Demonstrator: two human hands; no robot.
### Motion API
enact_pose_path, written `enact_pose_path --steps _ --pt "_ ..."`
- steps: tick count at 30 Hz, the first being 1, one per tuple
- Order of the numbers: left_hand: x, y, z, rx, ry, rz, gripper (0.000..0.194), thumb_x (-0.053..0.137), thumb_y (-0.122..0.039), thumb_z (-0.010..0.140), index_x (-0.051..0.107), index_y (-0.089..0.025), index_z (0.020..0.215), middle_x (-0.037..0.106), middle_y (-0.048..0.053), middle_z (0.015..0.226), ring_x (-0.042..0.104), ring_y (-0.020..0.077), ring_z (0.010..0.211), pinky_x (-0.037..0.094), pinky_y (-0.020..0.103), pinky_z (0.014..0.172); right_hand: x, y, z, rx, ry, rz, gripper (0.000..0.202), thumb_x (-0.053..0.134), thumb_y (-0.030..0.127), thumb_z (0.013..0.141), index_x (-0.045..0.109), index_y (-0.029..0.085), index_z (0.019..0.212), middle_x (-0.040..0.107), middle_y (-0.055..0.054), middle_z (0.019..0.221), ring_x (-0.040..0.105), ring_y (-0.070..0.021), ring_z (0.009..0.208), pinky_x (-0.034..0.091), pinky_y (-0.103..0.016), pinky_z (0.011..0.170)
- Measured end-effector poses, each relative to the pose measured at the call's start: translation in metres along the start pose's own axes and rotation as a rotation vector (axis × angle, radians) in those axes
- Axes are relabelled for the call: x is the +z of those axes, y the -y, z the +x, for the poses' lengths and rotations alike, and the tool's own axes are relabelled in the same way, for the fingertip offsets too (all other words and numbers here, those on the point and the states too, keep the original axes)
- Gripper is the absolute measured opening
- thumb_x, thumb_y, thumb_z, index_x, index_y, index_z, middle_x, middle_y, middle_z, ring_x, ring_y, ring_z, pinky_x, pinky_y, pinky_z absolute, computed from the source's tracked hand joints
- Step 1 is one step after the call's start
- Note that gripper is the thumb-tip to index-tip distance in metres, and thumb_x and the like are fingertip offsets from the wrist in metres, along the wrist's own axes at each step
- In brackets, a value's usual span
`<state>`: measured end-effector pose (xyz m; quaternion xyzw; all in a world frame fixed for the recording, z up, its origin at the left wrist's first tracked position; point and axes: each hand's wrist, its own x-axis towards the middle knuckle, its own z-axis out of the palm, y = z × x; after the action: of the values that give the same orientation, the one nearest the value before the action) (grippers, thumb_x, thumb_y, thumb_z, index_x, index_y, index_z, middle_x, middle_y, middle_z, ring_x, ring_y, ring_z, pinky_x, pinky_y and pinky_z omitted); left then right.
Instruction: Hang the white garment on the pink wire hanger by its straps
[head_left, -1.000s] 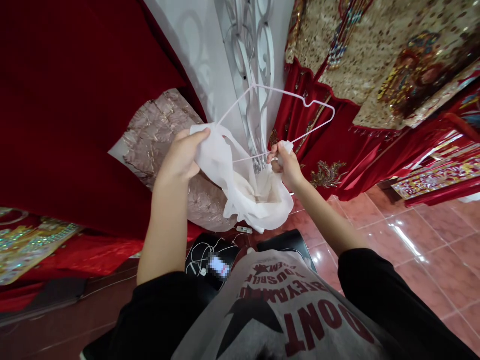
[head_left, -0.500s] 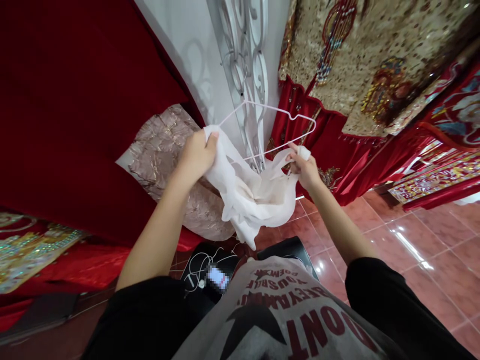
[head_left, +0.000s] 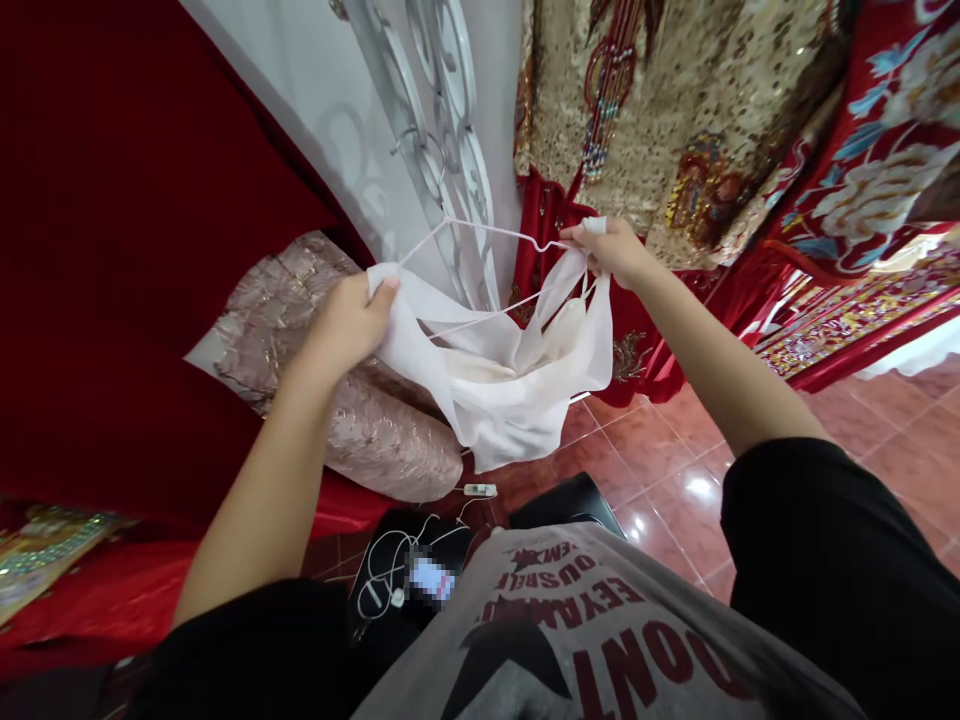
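A thin white garment [head_left: 517, 405] hangs stretched between my two hands, its neck opening spread and facing up. My left hand [head_left: 349, 325] is closed on its left shoulder, thumb on top, by the left end of a pale pink hanger [head_left: 491, 229]. That end of the hanger is under the cloth. My right hand [head_left: 611, 250], with a white wrap on one finger, pinches the garment's other shoulder at the hanger's right end. Thin straps drop below these fingers. The hanger's hook is up against a white scrolled metal rack [head_left: 469, 150].
A pinkish textured cloth [head_left: 394, 430] lies beside the left forearm. A red drape [head_left: 135, 250] covers the left side; a gold sequined garment [head_left: 645, 130] hangs at right. Below are a black seat [head_left: 574, 500], a phone [head_left: 433, 580] with white cables, and red floor tiles [head_left: 637, 450].
My right hand has risen with its side of the garment to the hanger's right end, which the cloth now covers. The view has shifted; my left hand keeps its hold.
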<state>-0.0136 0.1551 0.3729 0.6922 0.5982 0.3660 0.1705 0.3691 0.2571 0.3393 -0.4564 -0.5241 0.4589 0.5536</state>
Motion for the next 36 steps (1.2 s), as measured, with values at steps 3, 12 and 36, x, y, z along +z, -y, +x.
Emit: enact_pose_path --steps 3,12,36 --pt "0.002 0.001 0.000 -0.013 0.001 -0.027 0.028 0.061 -0.023 0.102 0.060 -0.018 0.075 0.063 0.001 0.073 0.051 0.0188 0.075 0.034 0.030 0.068 0.013 0.020 0.015 -0.001 0.128 -0.077 0.016 0.080 0.019 0.093 0.070 0.017 0.081 0.067 0.000 0.059 0.035 -0.0059 0.042 0.024 -0.018 0.037" --pt "0.014 -0.008 -0.007 -0.054 -0.059 -0.026 0.033 0.062 -0.028 0.099 0.053 -0.022 0.068 0.057 0.003 0.074 0.050 0.0210 0.077 0.042 0.034 0.080 0.042 0.055 0.010 -0.124 0.271 -0.491 0.026 0.071 -0.005 0.086 0.068 0.013 0.067 0.061 0.002 0.046 0.041 -0.0030 0.042 0.027 -0.017 0.041" --pt "0.027 0.001 -0.003 -0.061 -0.032 -0.113 0.029 0.064 -0.039 0.094 0.059 -0.022 0.072 0.057 0.005 0.075 0.064 0.0289 0.090 0.055 0.042 0.096 0.036 0.081 -0.009 0.096 0.123 -0.725 0.032 0.055 -0.004 0.096 0.069 0.005 0.069 0.066 -0.005 0.053 0.045 -0.0053 0.047 0.032 -0.021 0.048"
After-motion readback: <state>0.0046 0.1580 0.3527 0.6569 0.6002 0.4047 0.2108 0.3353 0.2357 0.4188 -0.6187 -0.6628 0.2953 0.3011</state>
